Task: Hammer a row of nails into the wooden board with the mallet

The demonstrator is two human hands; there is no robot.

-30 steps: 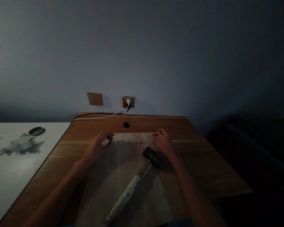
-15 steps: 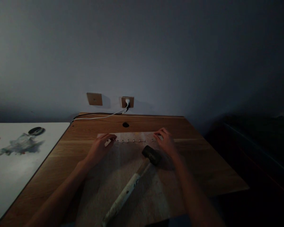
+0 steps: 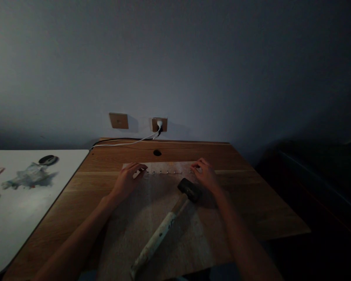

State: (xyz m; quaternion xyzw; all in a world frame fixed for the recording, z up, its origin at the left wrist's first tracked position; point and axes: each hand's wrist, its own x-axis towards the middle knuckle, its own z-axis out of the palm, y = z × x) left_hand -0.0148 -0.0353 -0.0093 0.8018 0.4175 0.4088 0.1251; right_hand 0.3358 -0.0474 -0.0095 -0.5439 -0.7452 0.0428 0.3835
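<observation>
A row of several small metal nails stands along the far part of a thin wooden board. A faint thin line runs between the nails; I cannot tell what it is. My left hand rests at the row's left end, thumb and index finger pinched beside the last nail. At the right end, my right hand pinches by another nail, and whatever it holds is too small to name. Between my forearms a hammer lies diagonally on the board, its dark head close to my right hand.
The board lies on a wooden desk against a grey wall. A cable hole is near the desk's back. A white cable runs to a wall socket. On the left, a white table holds a crumpled plastic bag and a dark round object.
The view has shifted a little, so everything sits slightly further right in the picture. Both hands keep their pinch at the two ends of the nail row, and the hammer lies still.
</observation>
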